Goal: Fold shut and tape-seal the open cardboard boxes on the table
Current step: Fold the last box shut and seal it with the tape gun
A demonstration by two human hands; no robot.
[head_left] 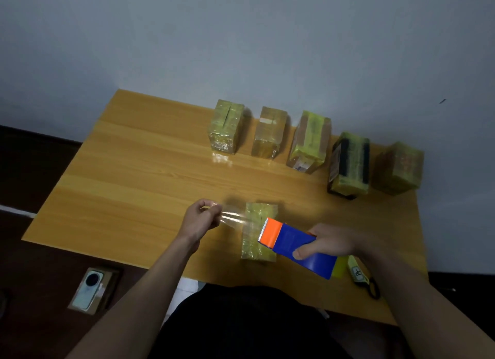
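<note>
Wooden table [134, 171] fills mid-frame; I see five taped boxes [308, 141] lined along its upper right edge. Lower centre stands the box [258, 211] in work, wrapped in yellowish tape. My right hand [334, 242] grips the blue-and-orange tape dispenser [297, 244] just over it; my left hand [199, 219] pinches the clear tape strip [233, 218] stretched leftward from the cutter.

Wall: plain pale grey-blue [241, 37], unbroken, meeting the worktop's far edge.
Worktop: orange-toned wood grain [134, 171], glossy with soft reflections.
Floor: dark brown [32, 171], left of the worktop.
Light: dim, even.
</note>
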